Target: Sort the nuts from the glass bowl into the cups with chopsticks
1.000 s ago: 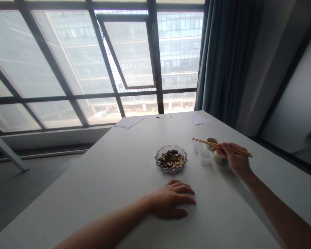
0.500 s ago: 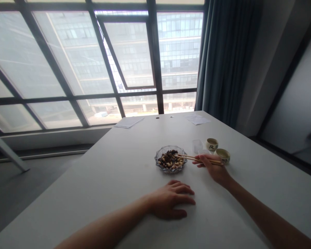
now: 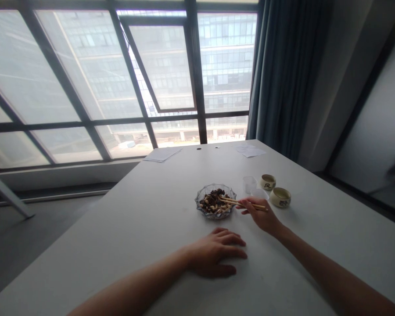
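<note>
My right hand (image 3: 258,213) is closed around a pair of wooden chopsticks (image 3: 232,201). Their tips reach into the mixed nuts and dark pieces (image 3: 213,202) heaped in a scalloped clear glass bowl (image 3: 200,211). Whether the tips pinch a piece, I cannot tell. My left hand (image 3: 217,253) lies on the white table (image 3: 171,210) in front of the bowl, fingers spread, holding nothing. Behind my right hand are a clear plastic container (image 3: 249,184) and a second shallow clear one (image 3: 260,194), partly hidden by the hand.
Two cream cups with dark characters, a nearer cup (image 3: 280,197) and a farther cup (image 3: 268,181), stand right of the containers. Paper sheets (image 3: 163,154) lie at the far left edge, and more paper (image 3: 250,151) at the far right. Windows and a dark curtain (image 3: 283,87) rise behind the table.
My right hand has moved left toward the bowl, and the chopstick tips sit deeper among the nuts. The nearer cup is now fully uncovered. My left hand stays in place.
</note>
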`<state>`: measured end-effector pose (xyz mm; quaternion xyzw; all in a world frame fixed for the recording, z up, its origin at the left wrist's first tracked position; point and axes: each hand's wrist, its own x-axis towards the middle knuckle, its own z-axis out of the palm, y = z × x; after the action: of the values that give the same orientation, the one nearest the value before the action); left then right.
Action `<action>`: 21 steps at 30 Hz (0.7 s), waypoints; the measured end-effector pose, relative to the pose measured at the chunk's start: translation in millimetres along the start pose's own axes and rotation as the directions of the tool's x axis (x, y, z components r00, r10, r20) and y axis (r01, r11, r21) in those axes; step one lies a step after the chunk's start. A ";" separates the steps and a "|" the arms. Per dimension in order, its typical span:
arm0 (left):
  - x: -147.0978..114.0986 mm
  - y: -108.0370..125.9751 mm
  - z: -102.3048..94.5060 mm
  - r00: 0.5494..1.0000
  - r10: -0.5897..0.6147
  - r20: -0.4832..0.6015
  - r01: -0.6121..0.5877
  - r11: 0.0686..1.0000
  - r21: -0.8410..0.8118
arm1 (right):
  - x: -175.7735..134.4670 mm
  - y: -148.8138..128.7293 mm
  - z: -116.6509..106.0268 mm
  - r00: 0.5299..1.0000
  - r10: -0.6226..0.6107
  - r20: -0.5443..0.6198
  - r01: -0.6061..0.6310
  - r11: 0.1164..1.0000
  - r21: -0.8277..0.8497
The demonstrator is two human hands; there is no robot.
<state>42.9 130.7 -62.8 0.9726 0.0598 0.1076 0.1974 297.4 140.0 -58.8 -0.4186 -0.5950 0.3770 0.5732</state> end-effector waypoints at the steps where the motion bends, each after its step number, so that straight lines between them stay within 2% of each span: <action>1: -0.1 0.0 -0.1 1.000 0.002 -0.002 -0.002 1.000 -0.001 | 0.3 0.5 0.4 1.000 -0.001 -0.007 0.001 1.000 0.003; 7: -1.0 1.5 -2.7 1.000 -0.017 0.009 0.017 1.000 -0.009 | 4.1 -3.6 -2.2 0.993 -0.017 -0.113 0.021 0.999 0.043; 12: -0.9 1.7 -3.0 1.000 -0.016 0.020 0.016 1.000 -0.019 | 6.9 -15.4 -19.2 0.982 -0.034 -0.186 0.045 0.998 0.052; 17: -1.0 1.1 -1.8 1.000 -0.010 0.013 0.010 1.000 -0.021 | 6.5 -33.0 -52.0 0.955 -0.054 -0.293 0.068 0.997 0.039; 21: -1.0 2.0 -2.5 1.000 -0.003 0.006 0.003 1.000 -0.018 | 5.6 -49.6 -92.9 0.919 -0.076 -0.388 0.074 0.997 -0.021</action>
<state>41.5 129.6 -59.9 0.9709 0.0598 0.1048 0.2066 386.9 124.3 -5.3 -0.4634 -0.4864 0.2626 0.6926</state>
